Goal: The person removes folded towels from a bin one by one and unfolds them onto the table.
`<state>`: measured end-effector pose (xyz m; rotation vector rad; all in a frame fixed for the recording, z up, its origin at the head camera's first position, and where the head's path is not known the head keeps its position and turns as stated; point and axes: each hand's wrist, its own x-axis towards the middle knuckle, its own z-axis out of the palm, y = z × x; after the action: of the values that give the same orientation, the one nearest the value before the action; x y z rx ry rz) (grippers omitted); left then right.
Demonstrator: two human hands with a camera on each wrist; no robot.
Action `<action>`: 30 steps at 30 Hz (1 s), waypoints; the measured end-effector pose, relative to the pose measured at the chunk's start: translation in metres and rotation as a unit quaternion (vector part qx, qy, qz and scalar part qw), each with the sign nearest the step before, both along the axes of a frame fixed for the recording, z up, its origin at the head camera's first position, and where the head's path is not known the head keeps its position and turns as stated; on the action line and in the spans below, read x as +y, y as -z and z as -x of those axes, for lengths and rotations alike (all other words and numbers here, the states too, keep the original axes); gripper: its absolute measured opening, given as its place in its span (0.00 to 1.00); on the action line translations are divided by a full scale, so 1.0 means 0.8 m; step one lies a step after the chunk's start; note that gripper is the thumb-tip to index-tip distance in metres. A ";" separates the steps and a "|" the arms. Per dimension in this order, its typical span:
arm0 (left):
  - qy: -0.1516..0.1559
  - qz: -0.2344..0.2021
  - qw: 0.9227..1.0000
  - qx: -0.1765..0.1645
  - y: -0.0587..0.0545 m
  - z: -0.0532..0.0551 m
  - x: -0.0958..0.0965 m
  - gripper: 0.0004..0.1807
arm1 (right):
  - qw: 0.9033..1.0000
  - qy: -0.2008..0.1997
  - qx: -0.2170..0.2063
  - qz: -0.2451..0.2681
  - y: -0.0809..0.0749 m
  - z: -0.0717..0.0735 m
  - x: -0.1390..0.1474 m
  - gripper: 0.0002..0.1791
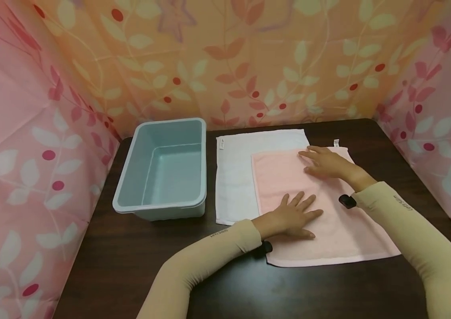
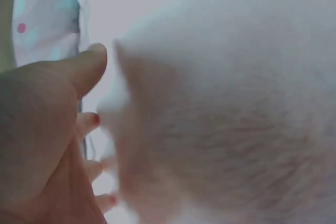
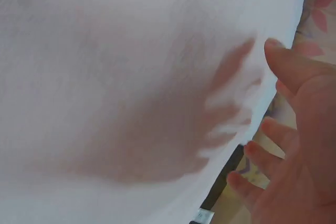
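A pink towel (image 1: 345, 235) lies spread flat, partly covering a white towel (image 1: 237, 181). My left hand (image 1: 289, 218) is over the pink towel's left side, with fingers spread. Farther back, my right hand (image 1: 323, 163) is over its upper right part, fingers extended and apart. In the left wrist view, straight fingers of the left hand (image 2: 47, 124) show beside the cloth (image 2: 236, 129). The right wrist view has the right hand (image 3: 310, 124) near the towel's edge, its shadow falling on the fabric (image 3: 131, 77). Neither hand grips anything.
A pale blue plastic bin (image 1: 203, 155) stands on the dark wooden table (image 1: 233, 283), left of the towels. Small labels stick out from the white towel's corner (image 1: 221, 144) and the pink towel's far edge (image 1: 336, 142). Floral curtains (image 1: 225, 66) enclose the back and sides.
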<state>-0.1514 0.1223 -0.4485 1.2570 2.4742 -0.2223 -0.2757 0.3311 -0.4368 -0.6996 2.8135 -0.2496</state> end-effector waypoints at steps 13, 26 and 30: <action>-0.048 -0.103 0.993 -0.018 -0.004 0.019 -0.029 0.35 | 1.000 0.005 0.000 0.020 0.000 0.017 -0.028 0.29; -0.358 -0.137 0.924 -0.017 0.007 0.065 -0.111 0.40 | 0.990 0.043 0.021 0.131 0.010 0.066 -0.054 0.16; -0.346 -0.102 0.932 -0.025 0.010 0.063 -0.127 0.39 | 0.990 0.052 0.023 0.128 0.003 0.070 -0.048 0.07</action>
<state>-0.2018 0.0210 -0.4563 0.3747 2.7640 0.2515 -0.3317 0.2930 -0.4395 -0.6154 2.8958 -0.6309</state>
